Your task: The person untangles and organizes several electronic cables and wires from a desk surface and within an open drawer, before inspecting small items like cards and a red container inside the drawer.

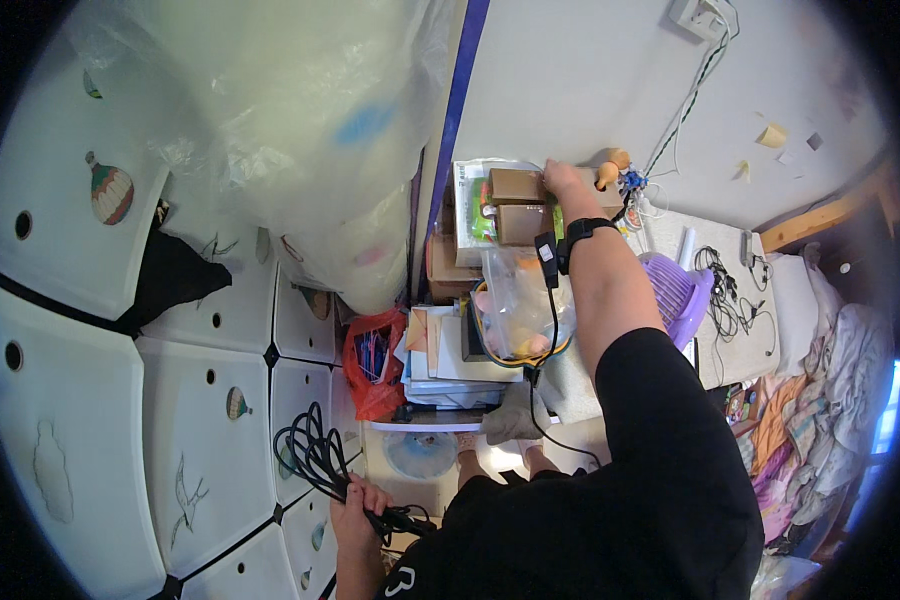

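My left hand (361, 504), low in the view in front of the white cabinet panels, grips a looped bundle of black cable (316, 457). The right arm stretches up across the table, and my right hand (562, 178) is at the right edge of a small brown cardboard box (518, 185); its fingers are partly hidden, so I cannot tell whether it holds the box. A second brown box (523, 224) lies just below the first. Near the wrist with the black band, a black power adapter (547, 256) hangs with its cord trailing down towards my body.
A basket with plastic bags (483, 352) stands beside stacked papers (450, 390) and a red plastic bag (360, 405). Right of the arm are a purple plastic basket (686, 296) and tangled black cables (724, 300). A large, filled clear plastic bag (322, 142) bulges at the upper left.
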A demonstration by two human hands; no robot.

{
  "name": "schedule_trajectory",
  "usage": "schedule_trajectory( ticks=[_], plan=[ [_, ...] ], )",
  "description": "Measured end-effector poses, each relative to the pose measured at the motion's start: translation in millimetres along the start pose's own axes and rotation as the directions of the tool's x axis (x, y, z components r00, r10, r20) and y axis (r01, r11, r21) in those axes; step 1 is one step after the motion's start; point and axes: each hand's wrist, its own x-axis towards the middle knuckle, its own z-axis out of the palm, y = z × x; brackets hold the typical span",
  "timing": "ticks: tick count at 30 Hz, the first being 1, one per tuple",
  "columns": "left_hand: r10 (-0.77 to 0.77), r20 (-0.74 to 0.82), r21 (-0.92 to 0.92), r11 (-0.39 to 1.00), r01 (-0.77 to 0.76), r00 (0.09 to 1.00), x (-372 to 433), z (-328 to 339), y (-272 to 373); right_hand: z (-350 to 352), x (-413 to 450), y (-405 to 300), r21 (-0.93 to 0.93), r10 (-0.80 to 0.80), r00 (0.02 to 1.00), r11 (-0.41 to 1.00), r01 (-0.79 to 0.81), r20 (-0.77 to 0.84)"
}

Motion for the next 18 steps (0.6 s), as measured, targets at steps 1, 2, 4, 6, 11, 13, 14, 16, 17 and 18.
schedule_trajectory(
  ticks=[1,2,4,6,11,13,14,16,17,18],
  plan=[
    [-0.011,0.02,-0.017,1.0,0.011,1.0,3.4,-1.3,0.3,1.1,8.9,7.1,-0.03,-0.024,0.999,0.999,0.026,0.048],
    [-0.021,0.039,-0.034,0.999,0.023,0.999,6.4,-1.9,0.6,3.9,15.8,13.1,-0.058,-0.048,0.994,0.997,0.054,0.097],
    [-0.043,-0.002,-0.019,0.999,0.043,0.999,7.4,-0.3,4.1,-0.2,12.5,0.6,-0.1,-0.052,0.987,0.993,0.068,0.154],
    [-0.063,-0.031,-0.005,0.998,0.062,0.998,9.6,0.1,4.7,-2.2,11.4,-5.1,-0.144,-0.047,0.979,0.987,0.077,0.199],
    [-0.079,-0.024,-0.039,0.996,0.078,0.997,14.4,3.1,3.7,0.8,26.0,7.4,-0.247,-0.032,0.965,0.964,0.099,0.26],
    [-0.068,0.002,-0.023,0.997,0.068,0.998,17.0,1.1,3.2,0.9,24.4,2.4,-0.233,-0.021,0.972,0.969,0.077,0.236],
    [-0.056,0.034,-0.005,0.998,0.056,0.998,18.4,1.1,3.5,-0.4,24.4,-0.4,-0.217,-0.005,0.978,0.975,0.051,0.207],
    [-0.053,0.024,0.0,0.999,0.053,0.998,19.0,4.9,5.8,-1.6,26.1,1.4,-0.235,-0.029,0.982,0.969,0.073,0.184],
    [-0.048,0.015,0.005,0.999,0.048,0.999,19.6,6.7,7.4,-4.7,27.9,2.7,-0.253,-0.052,0.986,0.963,0.092,0.16],
    [-0.047,0.014,0.004,0.999,0.047,0.999,18.3,6.1,7.6,-6.5,28.6,5.0,-0.271,-0.076,0.988,0.956,0.112,0.138]
  ],
)
